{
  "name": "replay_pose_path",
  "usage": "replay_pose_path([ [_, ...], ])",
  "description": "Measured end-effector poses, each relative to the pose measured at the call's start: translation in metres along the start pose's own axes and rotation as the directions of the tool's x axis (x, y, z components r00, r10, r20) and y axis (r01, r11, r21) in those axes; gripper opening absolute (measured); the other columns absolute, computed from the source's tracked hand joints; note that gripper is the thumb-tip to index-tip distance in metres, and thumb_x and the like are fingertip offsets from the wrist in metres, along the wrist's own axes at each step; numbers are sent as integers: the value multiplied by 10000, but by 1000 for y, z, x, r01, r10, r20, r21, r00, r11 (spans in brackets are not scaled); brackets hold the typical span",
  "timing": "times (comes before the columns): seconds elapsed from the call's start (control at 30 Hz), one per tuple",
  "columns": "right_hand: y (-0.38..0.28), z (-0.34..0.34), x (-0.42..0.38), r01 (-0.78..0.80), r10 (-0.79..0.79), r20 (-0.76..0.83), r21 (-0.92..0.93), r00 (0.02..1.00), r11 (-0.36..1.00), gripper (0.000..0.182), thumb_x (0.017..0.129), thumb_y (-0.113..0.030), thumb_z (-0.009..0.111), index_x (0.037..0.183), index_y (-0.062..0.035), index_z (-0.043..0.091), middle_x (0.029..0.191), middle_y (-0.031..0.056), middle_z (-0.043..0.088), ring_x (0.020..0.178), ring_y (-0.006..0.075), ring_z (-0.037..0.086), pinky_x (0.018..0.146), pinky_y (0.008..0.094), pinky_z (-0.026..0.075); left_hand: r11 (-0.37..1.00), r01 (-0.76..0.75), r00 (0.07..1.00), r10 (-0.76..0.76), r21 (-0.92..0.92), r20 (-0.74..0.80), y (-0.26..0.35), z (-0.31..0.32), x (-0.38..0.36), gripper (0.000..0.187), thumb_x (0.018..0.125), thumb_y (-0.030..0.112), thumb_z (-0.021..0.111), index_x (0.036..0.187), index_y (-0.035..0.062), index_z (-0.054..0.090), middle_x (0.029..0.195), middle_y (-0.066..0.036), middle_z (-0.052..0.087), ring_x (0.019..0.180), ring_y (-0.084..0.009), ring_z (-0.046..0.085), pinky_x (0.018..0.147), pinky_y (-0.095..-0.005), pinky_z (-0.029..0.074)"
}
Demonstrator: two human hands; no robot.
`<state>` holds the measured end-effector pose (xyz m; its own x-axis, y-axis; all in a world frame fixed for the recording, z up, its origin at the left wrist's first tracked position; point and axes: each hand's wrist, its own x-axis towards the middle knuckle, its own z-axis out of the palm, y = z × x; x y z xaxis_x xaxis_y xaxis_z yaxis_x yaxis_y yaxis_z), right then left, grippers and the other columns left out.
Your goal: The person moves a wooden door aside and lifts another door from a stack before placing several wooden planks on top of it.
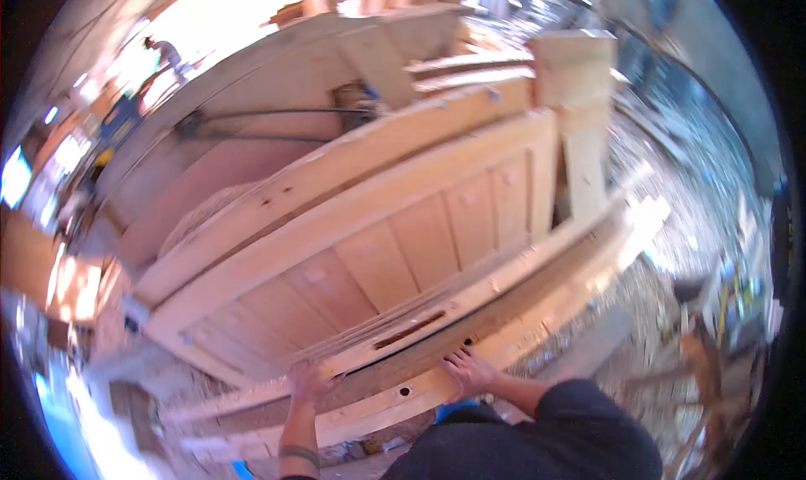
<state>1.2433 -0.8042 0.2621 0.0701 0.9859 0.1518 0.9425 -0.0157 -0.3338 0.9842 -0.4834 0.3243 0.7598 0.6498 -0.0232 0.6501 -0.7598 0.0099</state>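
While leaning over stacked timber, head view:

Left hand (307, 381): pressing on the near edge of the frame (437, 316), fingers curled over the wood, gripping it; blurred, so finger detail hard to tell.

Right hand (467, 371): lying flat on the same frame, fingers spread wide, palm down, holding nothing, just beside a dark round hole (405, 391).

Frame: lying tilted across the lower middle, running from lower left up toward the right, long slot (410, 330) showing between the two hands and slightly above them.

Door (395, 245): resting just behind the frame, panelled, pale wood, leaning at the same slant, touching the frame along its lower rail.

Post (579, 102): standing upright at the door's far right end.

Plank (336, 169): lying beyond the door, parallel to it.

Sleeve (579, 421): dark, covering the right upper arm at the bottom edge.

Floor (672, 228): showing at right, strewn with shavings.

Background person (164, 53): standing far off at upper left, too small to tell more.
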Motion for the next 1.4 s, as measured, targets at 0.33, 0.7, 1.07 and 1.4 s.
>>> replay_pose_path([
  [0.33, -4, -2, 5, -21, 19, 57, 27, 998, 999, 1039, 536, -734, 767, 1266, -32, 535, 1251, 181, 544, 1218, 379, 478, 1060, 594, 301, 998, 49, 971, -37, -43, 235, 4, -28, 2, 856, 697, 714, 667, 1174, 6, 601, 1128, -211, 650, 1103, -349, 607, 961, -484, 462],
  [0.7, -6, -3, 3, -42, 43, 99, -10, 994, 999, 1040, 528, -747, 768, 1253, -33, 551, 1295, 198, 507, 1269, 392, 439, 1094, 601, 257, 998, 40, 946, -52, 44, 319, 9, -37, 3, 986, 711, 716, 657, 1347, -17, 479, 1344, -215, 550, 1258, -336, 523, 1074, -432, 394],
  [1.07, 0, 8, 3, 17, -17, 16, -12, 1000, 1000, 1034, 526, -765, 757, 1219, -21, 569, 1208, 198, 555, 1190, 368, 501, 1052, 574, 298, 999, 46, 944, -51, 22, 326, 4, -30, 5, 953, 683, 697, 691, 1319, 6, 525, 1274, -210, 595, 1231, -338, 540, 1063, -435, 407],
  [1.4, 2, 7, 1, 62, -62, -1, -88, 998, 994, 1070, 557, -797, 713, 1275, -24, 533, 1193, 190, 572, 1161, 362, 516, 1000, 564, 342, 999, 38, 971, -44, 28, 236, 8, -34, -2, 892, 695, 666, 699, 1283, 13, 545, 1250, -198, 616, 1204, -327, 564, 1058, -438, 401],
])
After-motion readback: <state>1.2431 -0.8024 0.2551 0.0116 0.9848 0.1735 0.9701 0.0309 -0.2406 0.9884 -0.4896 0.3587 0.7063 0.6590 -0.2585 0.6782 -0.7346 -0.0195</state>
